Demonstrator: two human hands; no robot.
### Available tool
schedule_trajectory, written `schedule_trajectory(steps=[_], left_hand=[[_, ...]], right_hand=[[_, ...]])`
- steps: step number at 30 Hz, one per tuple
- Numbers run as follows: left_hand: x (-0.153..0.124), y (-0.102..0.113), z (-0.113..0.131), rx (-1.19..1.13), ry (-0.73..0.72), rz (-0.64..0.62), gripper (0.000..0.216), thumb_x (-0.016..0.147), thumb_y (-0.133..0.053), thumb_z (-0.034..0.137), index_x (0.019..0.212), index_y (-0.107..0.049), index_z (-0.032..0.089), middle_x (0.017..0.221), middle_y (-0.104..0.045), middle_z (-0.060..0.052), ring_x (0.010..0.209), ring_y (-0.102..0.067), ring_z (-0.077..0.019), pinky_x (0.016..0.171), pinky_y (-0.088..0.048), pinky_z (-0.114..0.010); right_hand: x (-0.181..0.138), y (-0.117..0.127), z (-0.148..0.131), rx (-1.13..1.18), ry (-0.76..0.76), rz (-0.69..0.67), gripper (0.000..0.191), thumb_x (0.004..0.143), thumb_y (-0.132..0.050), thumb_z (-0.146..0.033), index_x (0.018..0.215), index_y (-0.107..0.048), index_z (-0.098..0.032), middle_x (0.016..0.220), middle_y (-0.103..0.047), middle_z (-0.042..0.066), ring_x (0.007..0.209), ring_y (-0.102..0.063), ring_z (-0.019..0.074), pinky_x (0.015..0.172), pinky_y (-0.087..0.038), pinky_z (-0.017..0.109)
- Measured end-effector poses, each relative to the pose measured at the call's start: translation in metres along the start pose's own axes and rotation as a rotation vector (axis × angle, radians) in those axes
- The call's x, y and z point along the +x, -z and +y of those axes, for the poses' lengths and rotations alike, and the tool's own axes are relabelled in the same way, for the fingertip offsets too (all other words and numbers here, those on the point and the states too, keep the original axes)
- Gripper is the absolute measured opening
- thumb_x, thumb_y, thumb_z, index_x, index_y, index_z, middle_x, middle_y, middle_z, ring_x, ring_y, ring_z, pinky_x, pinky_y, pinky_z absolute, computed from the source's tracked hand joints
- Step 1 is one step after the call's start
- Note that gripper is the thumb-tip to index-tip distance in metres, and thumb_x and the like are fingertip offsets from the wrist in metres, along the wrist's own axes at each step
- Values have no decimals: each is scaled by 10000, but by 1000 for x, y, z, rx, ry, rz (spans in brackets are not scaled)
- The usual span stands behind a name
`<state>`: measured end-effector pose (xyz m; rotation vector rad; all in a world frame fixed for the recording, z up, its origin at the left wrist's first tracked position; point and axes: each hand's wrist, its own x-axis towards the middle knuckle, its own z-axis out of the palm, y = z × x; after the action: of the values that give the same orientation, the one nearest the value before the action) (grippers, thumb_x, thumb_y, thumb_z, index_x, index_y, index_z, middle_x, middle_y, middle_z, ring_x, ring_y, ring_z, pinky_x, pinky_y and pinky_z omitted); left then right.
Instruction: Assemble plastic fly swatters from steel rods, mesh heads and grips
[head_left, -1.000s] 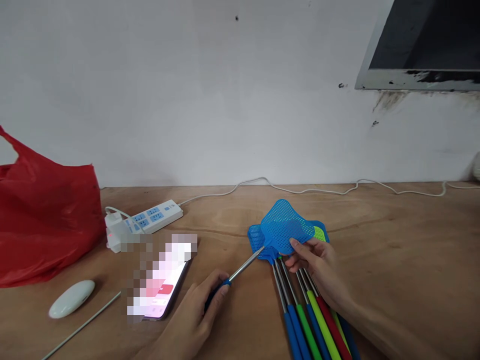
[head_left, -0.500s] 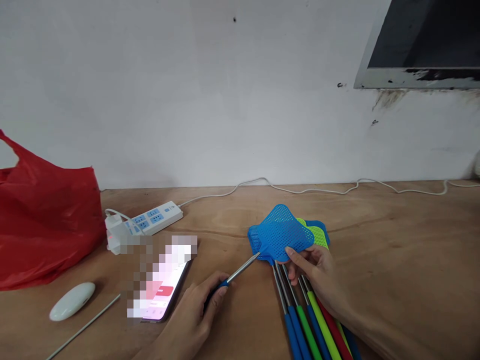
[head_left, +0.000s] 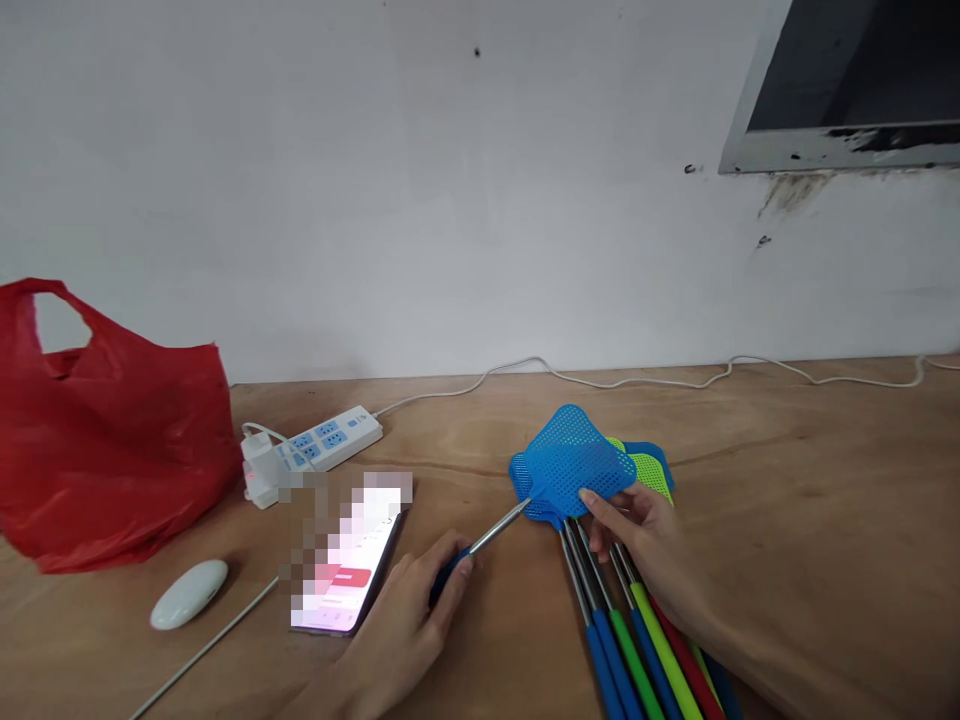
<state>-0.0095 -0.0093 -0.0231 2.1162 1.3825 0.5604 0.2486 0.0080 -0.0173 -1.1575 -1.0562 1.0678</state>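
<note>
A blue fly swatter (head_left: 574,455) with a perforated head and metal rod is held between both hands. My left hand (head_left: 409,615) wraps round its blue handle. At the lower right edge of the head, my right hand (head_left: 637,535) pinches the mesh between thumb and fingers. Underneath lies a fanned stack of other fly swatters (head_left: 645,650), with blue, green, yellow-green and red handles pointing toward me. Their heads, blue and yellow-green, are partly hidden by the held one and by my right hand.
To the left, a lit phone (head_left: 349,575), partly pixelated, lies by a white power strip (head_left: 337,440) with a plugged-in charger. A white oval object (head_left: 189,593) and a red plastic bag (head_left: 120,450) sit farther left. A white cable (head_left: 622,384) runs along the wall.
The whole view has shifted, so most things appear slightly farther right. Both hands keep the same hold on the blue fly swatter, its pose nearly unchanged above the stack.
</note>
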Motion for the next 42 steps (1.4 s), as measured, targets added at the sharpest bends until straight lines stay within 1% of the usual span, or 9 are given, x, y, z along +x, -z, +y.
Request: schedule_trajectory(steps=[2, 4, 7, 9, 12, 16, 22, 29, 42], left_hand=[[1, 1, 1, 27, 8, -2, 368, 1051, -317, 457, 904, -570, 234, 810, -676, -11, 754, -639, -220, 684, -441, -326], [2, 2, 0, 62, 21, -8, 355, 1044, -334, 449, 899, -574, 231, 812, -685, -17, 748, -643, -223, 666, -429, -324], [5, 4, -3, 116, 5, -4, 320, 1027, -381, 449, 933, -596, 231, 838, -711, -27, 758, -662, -232, 652, -421, -319], [7, 4, -6, 141, -20, -12, 309, 1028, -385, 444, 968, -603, 234, 864, -723, -30, 783, -676, -238, 668, -427, -320], [8, 5, -7, 195, -38, -59, 324, 1043, -350, 424, 978, -602, 233, 891, -724, -39, 816, -686, -252, 697, -437, -329], [6, 5, -6, 258, -88, -142, 353, 1063, -303, 408, 970, -597, 235, 886, -715, -45, 833, -688, -262, 717, -440, -334], [2, 1, -2, 242, -205, -172, 274, 1067, -316, 362, 1016, -561, 250, 882, -713, -15, 796, -691, -235, 687, -419, -306], [4, -3, -1, 298, -277, -135, 215, 1062, -367, 363, 1082, -557, 264, 917, -740, 4, 786, -710, -242, 667, -418, -305], [5, 2, 6, 397, -314, -155, 287, 1078, -343, 348, 1013, -599, 236, 879, -734, -16, 755, -707, -242, 628, -396, -305]], right_hand=[[5, 4, 9, -17, 50, 55, 410, 678, -843, -496, 907, -682, -197, 720, -720, 27, 546, -648, 186, 449, -525, 278], [11, 9, 18, -79, 160, 126, 535, 721, -818, -448, 1171, -632, -225, 1059, -733, 84, 864, -714, 259, 621, -598, 344], [13, 17, 22, -344, 418, 212, 564, 838, -714, -391, 1350, -534, -237, 1356, -608, 127, 1229, -585, 317, 959, -529, 504], [9, 19, 16, -585, 654, 182, 454, 913, -627, -306, 1355, -545, -244, 1387, -587, 127, 1289, -532, 323, 1054, -438, 558], [-3, 16, 3, -875, 1016, 28, 345, 934, -585, -155, 1262, -632, -251, 1338, -644, 103, 1273, -543, 311, 1060, -426, 536], [-11, 7, 1, -1036, 1235, -179, 276, 932, -597, -102, 1175, -675, -208, 1210, -736, 63, 1196, -595, 283, 1069, -411, 515], [-8, 5, 16, -1087, 1171, -329, 135, 951, -641, -218, 1080, -681, -218, 1055, -769, 23, 1054, -622, 242, 982, -406, 457], [-13, 6, 17, -1154, 1132, -390, 86, 882, -682, -124, 883, -650, -204, 824, -710, -1, 866, -596, 211, 843, -392, 406], [-17, 3, 21, -1141, 1078, -379, 137, 842, -640, -69, 851, -636, -206, 811, -670, 12, 873, -588, 219, 1025, -370, 469]])
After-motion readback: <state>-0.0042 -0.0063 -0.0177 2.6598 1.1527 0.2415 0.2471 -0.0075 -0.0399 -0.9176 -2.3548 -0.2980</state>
